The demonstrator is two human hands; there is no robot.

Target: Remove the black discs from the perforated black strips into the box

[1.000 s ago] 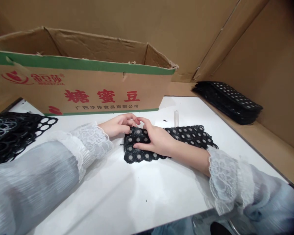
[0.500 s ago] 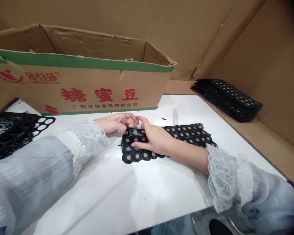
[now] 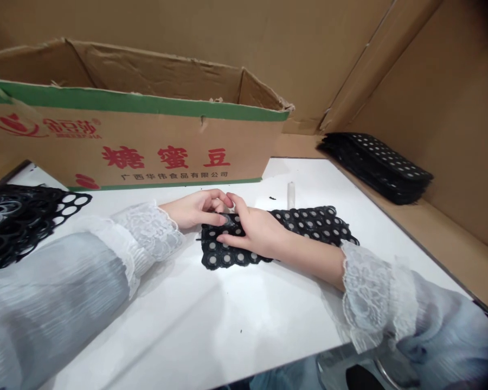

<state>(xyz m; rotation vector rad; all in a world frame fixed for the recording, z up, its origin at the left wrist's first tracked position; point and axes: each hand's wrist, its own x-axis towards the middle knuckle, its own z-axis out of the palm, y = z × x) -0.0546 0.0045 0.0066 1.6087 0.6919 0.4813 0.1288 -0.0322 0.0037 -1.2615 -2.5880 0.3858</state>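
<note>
A black sheet (image 3: 313,221) of joined round cells, each with a pale centre, lies on the white tabletop. My left hand (image 3: 195,210) is at its far left corner, thumb pressed on the top and fingers curled at the far edge. Across the left half of the same sheet lies my right hand (image 3: 264,230), with its thumb on the near part and its index finger reaching toward my left fingertips. The hands meet at the far edge, and the undersides of the fingers are hidden.
Behind the hands stands an open cardboard box (image 3: 244,143) with a green rim and red print. Black ring-shaped lattice pieces (image 3: 20,227) are piled at left. A stack of black dotted sheets (image 3: 382,165) rests at the right. A small whitish piece (image 3: 291,194) sits behind the sheet.
My left thumb has moved right, from the sheet's left corner farther onto its top. My right hand has stayed nearly in place.
</note>
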